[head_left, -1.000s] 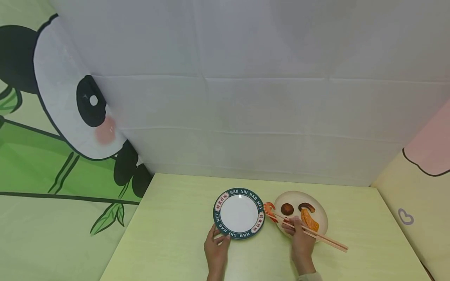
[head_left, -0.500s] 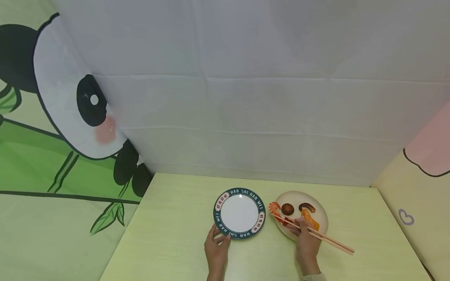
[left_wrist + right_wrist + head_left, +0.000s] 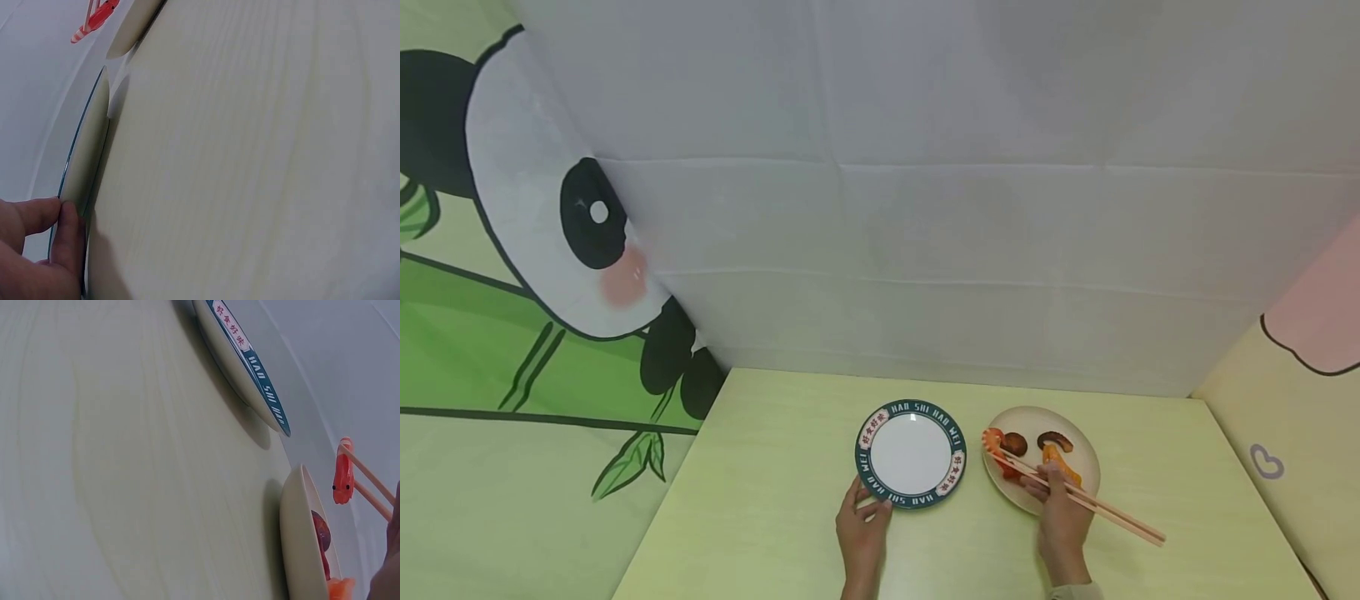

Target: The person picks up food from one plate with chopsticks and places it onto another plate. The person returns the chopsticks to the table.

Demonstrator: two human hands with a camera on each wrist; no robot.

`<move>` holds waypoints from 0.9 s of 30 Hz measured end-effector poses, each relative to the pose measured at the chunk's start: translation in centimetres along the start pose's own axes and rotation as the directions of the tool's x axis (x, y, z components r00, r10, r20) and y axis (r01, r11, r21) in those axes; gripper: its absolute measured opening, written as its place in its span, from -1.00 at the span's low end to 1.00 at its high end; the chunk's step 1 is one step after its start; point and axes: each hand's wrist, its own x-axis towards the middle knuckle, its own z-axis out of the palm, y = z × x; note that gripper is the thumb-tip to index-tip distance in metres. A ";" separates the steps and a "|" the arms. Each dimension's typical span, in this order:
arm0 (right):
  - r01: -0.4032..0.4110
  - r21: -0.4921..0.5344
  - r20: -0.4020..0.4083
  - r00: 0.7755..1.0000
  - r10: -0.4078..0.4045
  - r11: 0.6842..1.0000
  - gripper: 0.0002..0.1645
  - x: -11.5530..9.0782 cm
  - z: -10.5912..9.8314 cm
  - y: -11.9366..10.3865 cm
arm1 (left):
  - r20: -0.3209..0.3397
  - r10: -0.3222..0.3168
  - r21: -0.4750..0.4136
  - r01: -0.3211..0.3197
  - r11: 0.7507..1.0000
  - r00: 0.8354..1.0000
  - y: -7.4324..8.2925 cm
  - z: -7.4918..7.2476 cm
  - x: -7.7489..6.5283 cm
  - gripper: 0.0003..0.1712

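My left hand (image 3: 861, 537) pinches the near rim of a white plate (image 3: 910, 454) with a green lettered border; in the left wrist view, its thumb and fingers grip the edge. My right hand (image 3: 1062, 527) holds wooden chopsticks (image 3: 1120, 517). Their tips clasp a red-orange shrimp (image 3: 992, 440) over the left side of a cream dish (image 3: 1018, 496). In the right wrist view, the shrimp (image 3: 343, 472) hangs above the dish, apart from it. Inside the dish lie a round brown mushroom-like piece (image 3: 1015, 444), a dark curved slice (image 3: 1056, 441) and an orange wedge (image 3: 1070, 469), partly behind my hand.
Both dishes stand on a pale yellow table (image 3: 790, 458), side by side with a narrow gap. A white cloth wall (image 3: 962, 250) rises behind the table. Printed panels flank it, with a panda (image 3: 527, 208) at left and a purple heart (image 3: 1266, 462) at right.
My right hand has moved right with the chopsticks, carrying the shrimp from beside the green-bordered plate to over the cream dish. My left hand stays on its plate.
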 end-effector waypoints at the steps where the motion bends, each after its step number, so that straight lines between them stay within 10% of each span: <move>1: 0.004 0.001 -0.006 1.000 -0.004 1.000 -0.70 0.0 0.0 0.0 | 0.000 -0.001 0.001 0.001 1.000 1.000 0.0 0.0 0.0 -0.17; 27: -0.009 0.042 -0.050 0.999 0.012 0.999 -0.64 0.5 -1.0 -1.0 | -0.003 -0.004 0.006 0.004 1.000 1.000 0.4 -0.1 -0.2 -0.17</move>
